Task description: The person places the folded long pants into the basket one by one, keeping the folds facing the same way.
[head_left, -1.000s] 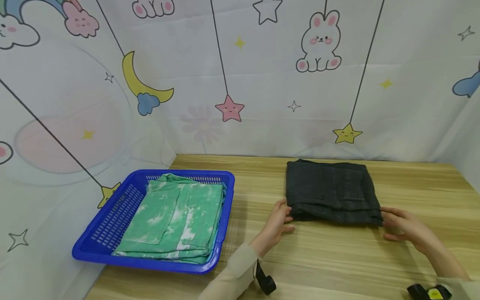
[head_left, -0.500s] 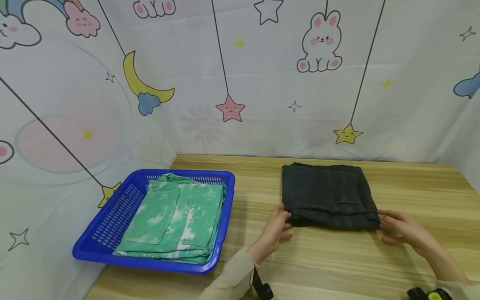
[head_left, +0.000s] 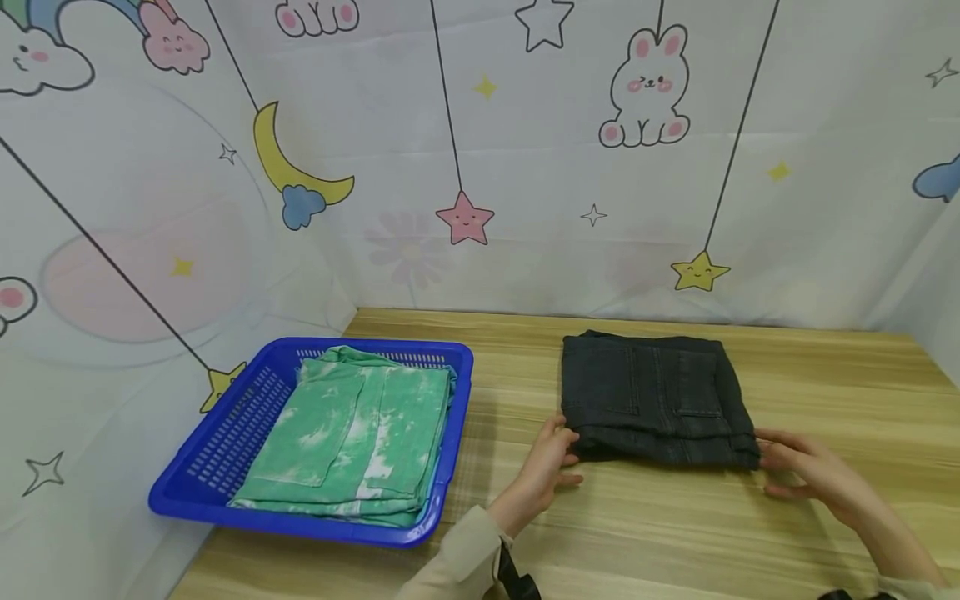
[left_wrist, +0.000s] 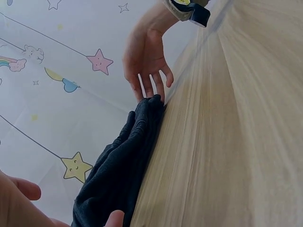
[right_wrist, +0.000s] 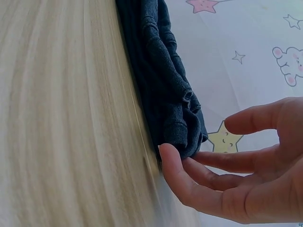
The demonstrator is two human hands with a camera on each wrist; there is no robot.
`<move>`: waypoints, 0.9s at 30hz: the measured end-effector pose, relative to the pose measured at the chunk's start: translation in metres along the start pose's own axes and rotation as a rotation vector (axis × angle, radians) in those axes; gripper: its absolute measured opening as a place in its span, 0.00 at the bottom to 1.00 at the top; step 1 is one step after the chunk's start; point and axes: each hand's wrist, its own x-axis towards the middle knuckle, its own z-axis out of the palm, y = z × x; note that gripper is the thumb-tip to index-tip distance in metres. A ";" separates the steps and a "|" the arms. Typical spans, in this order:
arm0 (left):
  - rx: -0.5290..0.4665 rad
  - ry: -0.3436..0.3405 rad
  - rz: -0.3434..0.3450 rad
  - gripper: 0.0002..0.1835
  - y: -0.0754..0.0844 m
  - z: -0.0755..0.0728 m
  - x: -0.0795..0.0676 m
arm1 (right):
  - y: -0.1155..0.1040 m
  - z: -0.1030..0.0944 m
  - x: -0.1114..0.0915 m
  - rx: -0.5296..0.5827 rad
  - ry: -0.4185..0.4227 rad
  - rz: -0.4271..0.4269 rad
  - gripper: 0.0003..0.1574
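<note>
Folded black jeans [head_left: 652,400] lie on the wooden table, right of centre in the head view, with a back pocket facing up. My left hand [head_left: 536,475] touches their near left corner, fingers extended and thumb apart. At the near right corner, my right hand [head_left: 817,479] has its fingertips against the folded edge. The right wrist view shows the stacked layers of the jeans [right_wrist: 161,71] end-on, with relaxed fingers of the right hand [right_wrist: 236,179] at their end. In the left wrist view, the jeans [left_wrist: 123,161] stretch between both hands.
A blue plastic basket [head_left: 183,508] stands on the table at the left, holding folded green and white tie-dye garments [head_left: 352,433]. Behind the table [head_left: 637,533] hangs a white curtain [head_left: 540,150] printed with stars and a rabbit, which continues along the left and right sides.
The black jeans have slid a little nearer and to the left, with both hands moving along at their corners. The basket has stayed in place; the head view has shifted slightly.
</note>
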 end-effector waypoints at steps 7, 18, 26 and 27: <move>0.012 0.007 -0.014 0.30 0.002 -0.001 0.002 | 0.005 -0.002 -0.001 0.037 0.010 -0.025 0.38; 0.010 0.043 -0.010 0.31 0.005 0.001 0.005 | 0.003 -0.013 0.003 0.076 -0.011 0.046 0.38; 0.016 0.072 -0.012 0.30 0.008 0.006 0.009 | 0.001 -0.019 0.007 0.056 -0.007 0.070 0.40; 0.015 0.076 -0.011 0.30 0.009 0.007 0.010 | 0.001 -0.019 0.008 0.052 -0.006 0.070 0.40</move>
